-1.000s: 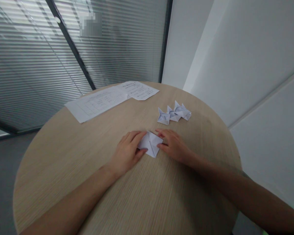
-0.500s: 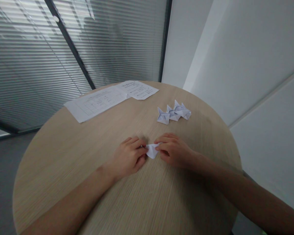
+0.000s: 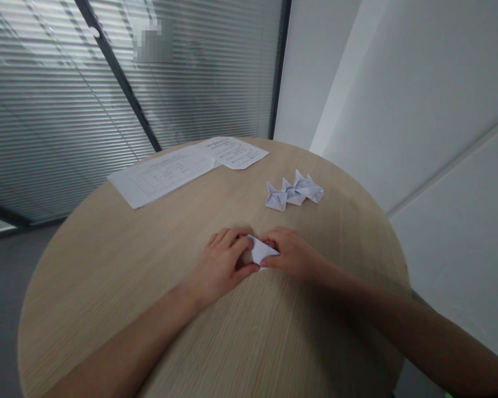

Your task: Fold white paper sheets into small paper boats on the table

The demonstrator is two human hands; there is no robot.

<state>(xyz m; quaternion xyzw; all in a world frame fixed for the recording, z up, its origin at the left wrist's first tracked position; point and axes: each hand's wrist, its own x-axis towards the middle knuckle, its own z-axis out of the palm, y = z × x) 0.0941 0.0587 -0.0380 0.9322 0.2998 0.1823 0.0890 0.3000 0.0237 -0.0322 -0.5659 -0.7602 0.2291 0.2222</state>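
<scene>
Folded paper (image 3: 260,251) lifted slightly; left hand (image 3: 222,265), right hand (image 3: 292,255) both pinching it; three finished folds (image 3: 295,191) beyond

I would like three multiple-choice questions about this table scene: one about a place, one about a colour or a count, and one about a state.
1. Where do the small folded paper figures lie?
A. beyond the right hand, toward the table's far right edge
B. on the printed sheets
C. on the floor

2. How many printed sheets lie on the round table?
A. none
B. two
C. five

3. How is the white folded paper held?
A. it lies untouched
B. only the left hand holds it
C. both the left hand and the right hand pinch it, low over the table

Answers:
1 A: the figures sit in a cluster farther away than the right hand, apart from the sheets.
2 B: two overlapping sheets show at the far edge.
3 C: fingers of both hands close on the paper from either side.
</scene>
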